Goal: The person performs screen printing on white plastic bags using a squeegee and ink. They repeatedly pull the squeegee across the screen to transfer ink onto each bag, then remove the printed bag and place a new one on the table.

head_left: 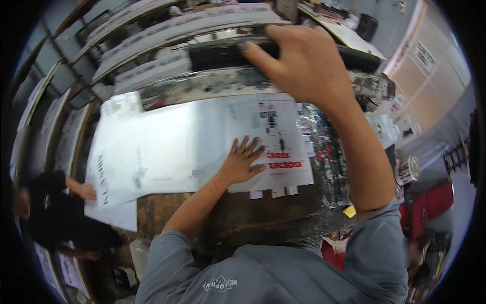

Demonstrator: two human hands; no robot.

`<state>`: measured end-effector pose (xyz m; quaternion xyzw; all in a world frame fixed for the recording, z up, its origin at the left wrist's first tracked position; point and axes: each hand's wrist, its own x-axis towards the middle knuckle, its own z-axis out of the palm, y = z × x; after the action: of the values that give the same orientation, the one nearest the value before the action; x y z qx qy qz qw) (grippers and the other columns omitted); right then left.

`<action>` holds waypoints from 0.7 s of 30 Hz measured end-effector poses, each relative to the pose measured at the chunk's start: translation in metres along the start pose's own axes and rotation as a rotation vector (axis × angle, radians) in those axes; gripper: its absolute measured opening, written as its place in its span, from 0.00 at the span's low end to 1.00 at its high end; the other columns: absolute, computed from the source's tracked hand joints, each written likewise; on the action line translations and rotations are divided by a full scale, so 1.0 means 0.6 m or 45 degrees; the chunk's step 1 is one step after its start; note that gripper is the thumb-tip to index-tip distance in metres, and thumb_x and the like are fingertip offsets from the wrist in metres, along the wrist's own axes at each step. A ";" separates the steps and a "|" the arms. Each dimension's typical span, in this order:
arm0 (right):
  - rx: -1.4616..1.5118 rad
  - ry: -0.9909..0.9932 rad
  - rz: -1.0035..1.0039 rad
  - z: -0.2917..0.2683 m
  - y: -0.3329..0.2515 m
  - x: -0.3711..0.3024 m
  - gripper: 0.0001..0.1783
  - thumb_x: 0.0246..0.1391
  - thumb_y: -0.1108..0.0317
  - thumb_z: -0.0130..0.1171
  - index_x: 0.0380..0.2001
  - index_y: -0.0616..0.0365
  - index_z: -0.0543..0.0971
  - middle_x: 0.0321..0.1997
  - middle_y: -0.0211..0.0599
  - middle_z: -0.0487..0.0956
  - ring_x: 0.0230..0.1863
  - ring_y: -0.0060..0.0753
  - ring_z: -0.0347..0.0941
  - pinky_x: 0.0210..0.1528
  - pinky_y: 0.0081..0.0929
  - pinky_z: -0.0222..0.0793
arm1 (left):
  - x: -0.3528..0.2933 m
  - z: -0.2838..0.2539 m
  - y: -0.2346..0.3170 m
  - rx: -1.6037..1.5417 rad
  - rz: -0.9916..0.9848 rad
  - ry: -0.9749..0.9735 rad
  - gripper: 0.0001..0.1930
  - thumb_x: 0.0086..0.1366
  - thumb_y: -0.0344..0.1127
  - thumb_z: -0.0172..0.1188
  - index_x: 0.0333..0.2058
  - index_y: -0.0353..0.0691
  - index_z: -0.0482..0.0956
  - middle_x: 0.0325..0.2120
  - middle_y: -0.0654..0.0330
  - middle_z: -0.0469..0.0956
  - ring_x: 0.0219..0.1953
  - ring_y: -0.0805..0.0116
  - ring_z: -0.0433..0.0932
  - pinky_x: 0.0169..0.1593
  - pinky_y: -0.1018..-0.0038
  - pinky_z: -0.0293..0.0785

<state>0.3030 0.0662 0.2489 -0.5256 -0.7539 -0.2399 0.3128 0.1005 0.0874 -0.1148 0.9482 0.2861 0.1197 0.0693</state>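
A long, glossy white printed sheet [167,147] with black and red print lies across a worn, stained table [228,215]. My left hand [245,161] lies flat on the sheet's right part with its fingers spread, beside the red print. My right hand [311,63] is raised above the far side of the table. Its thumb and fingers close over a long black bar [215,54], which runs along a paint-stained frame or beam [202,86]. The far fingers are partly hidden behind the bar. White tabs [278,192] stick out beneath the sheet's near edge.
At the left, a person in black [55,207] has a hand [87,191] at the sheet's left end. Long racks with printed sheets [177,33] stand beyond the table. A paint-marked can [408,169] and a red chair-like object [430,205] are at the right.
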 end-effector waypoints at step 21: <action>-0.026 -0.234 0.060 -0.025 0.022 0.021 0.37 0.71 0.43 0.50 0.26 0.69 0.84 0.26 0.58 0.84 0.33 0.59 0.83 0.46 0.53 0.80 | -0.018 -0.039 0.091 -0.261 -0.421 0.242 0.35 0.73 0.55 0.64 0.71 0.39 0.75 0.78 0.44 0.61 0.81 0.38 0.54 0.81 0.37 0.42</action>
<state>0.3156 0.0681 0.2689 -0.5659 -0.7645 -0.1909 0.2426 0.1146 0.0375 -0.0835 0.8608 0.4292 0.2241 0.1569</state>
